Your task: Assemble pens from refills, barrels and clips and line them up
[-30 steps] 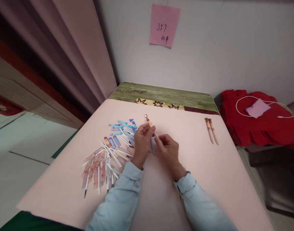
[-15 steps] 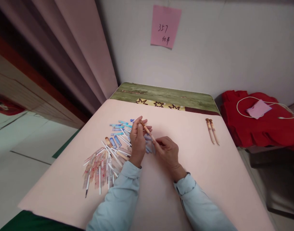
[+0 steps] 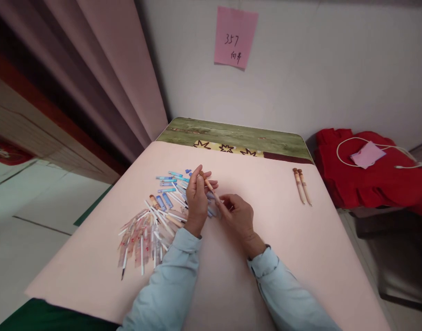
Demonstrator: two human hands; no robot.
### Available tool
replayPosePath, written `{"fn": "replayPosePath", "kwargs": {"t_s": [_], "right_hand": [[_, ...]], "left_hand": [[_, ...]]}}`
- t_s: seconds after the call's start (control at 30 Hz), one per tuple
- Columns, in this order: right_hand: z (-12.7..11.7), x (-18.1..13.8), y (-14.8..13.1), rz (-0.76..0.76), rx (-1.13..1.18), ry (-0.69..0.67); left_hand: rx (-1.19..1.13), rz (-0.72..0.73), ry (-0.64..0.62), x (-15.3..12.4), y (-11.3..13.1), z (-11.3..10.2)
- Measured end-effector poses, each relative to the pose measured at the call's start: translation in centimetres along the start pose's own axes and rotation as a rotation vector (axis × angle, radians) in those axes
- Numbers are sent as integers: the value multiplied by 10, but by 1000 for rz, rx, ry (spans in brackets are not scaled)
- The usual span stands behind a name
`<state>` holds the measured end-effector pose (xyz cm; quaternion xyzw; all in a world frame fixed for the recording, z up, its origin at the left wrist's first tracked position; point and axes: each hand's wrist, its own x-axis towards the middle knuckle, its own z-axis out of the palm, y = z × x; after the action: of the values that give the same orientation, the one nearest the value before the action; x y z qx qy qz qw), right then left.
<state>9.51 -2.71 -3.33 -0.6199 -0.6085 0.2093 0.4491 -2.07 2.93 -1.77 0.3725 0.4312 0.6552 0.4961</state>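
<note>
I have the brown-topped pen (image 3: 210,186) slanting between both hands, above the pale pink tablecloth (image 3: 283,276). My left hand (image 3: 197,202) is closed on its upper end, thumb near the brown top, other fingers partly spread behind the barrel. My right hand (image 3: 239,215) pinches the lower end between thumb and fingers; they cover the tip, so I can't really tell where it finishes.

Just left of the grip, partly hidden by my left hand, are light-blue barrels (image 3: 167,183) and small dark-blue pieces (image 3: 187,171). Nearer me on that side, two blue tubes (image 3: 164,201) lie beside a brown tube (image 3: 154,202), then a fanned heap of clear pinkish barrels (image 3: 136,243) mixed with white refills (image 3: 142,257). Well to the right of the grip, two brown-topped pens (image 3: 302,186) lie side by side, tips toward me.
</note>
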Motion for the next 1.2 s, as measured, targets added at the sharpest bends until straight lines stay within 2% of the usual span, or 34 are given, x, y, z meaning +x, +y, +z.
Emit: {"fn": "replayPosePath", "kwargs": {"t_s": [0.2,0.37,0.47,0.6,0.67,0.77,0.9,1.2], "right_hand": [[0,-1,-6,-23,-65,6],[-10,7,-9,-8,-72,92],[-34,25,4,84,-139,208],[-86,47,34,313,-344,387],[-111,52,49,432,-452,421],[-138,54,66,594,-584,396],[-152,54,78,713,-703,345],[-158,56,86,730,-730,368]], "left_hand": [[-28,-20,39,1,-2,0],[-36,-32,104,3,1,0],[-15,-35,130,5,3,1],[23,-27,103,6,5,4],[43,-31,98,5,6,7],[77,-29,106,1,8,12],[145,-4,86,-5,8,18],[257,43,-22,-15,6,20]]}}
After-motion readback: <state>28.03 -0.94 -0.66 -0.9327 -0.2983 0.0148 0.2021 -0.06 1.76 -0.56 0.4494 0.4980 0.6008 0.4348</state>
